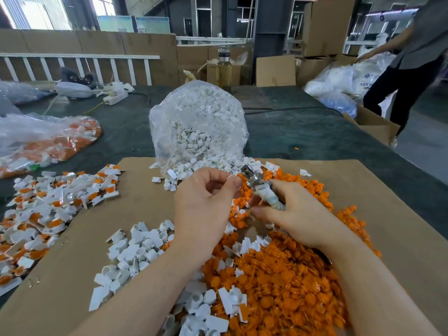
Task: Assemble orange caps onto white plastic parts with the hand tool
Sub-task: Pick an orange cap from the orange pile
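The hand tool (260, 189), a metal head on a pale wrapped handle, sits in our right hand (288, 209), whose fingers curl round the handle above the middle of the cardboard sheet (392, 214). Its metal tip points up and left toward our left hand (206, 202), which pinches a small white plastic part (230, 177) between thumb and fingertips, just beside the tool's head. Whether an orange cap is already seated there we cannot tell. Below both hands a heap of orange caps (278, 282) covers the sheet's near right area, with loose white parts (135, 251) scattered toward its near left. Finished white-and-orange pieces (48, 204) pile along the sheet's left edge. At its far edge an open clear bag of white parts (198, 122) spills onto the cardboard. Another bag holding orange pieces (48, 139) lies on the dark tabletop (303, 132) toward the left edge.
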Demonstrator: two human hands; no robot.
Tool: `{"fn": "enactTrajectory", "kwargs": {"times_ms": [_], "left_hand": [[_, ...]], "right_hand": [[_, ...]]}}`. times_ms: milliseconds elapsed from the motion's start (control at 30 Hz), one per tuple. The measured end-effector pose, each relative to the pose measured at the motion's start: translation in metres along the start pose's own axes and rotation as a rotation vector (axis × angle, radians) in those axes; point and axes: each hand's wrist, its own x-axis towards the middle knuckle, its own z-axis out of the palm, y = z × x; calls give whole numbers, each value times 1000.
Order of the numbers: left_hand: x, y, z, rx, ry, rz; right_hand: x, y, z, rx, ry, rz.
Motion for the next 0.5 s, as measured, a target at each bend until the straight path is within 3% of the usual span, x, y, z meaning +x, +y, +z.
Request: {"fn": "enactTrajectory", "kwargs": {"times_ms": [300,500], "left_hand": [[-1,1,2,-71,-22,-7],[0,-2,2,-43,-55,-95]], "right_hand": [[-1,1,-1,21,-49,-8],[-1,-4,5,76,232,-108]]}}
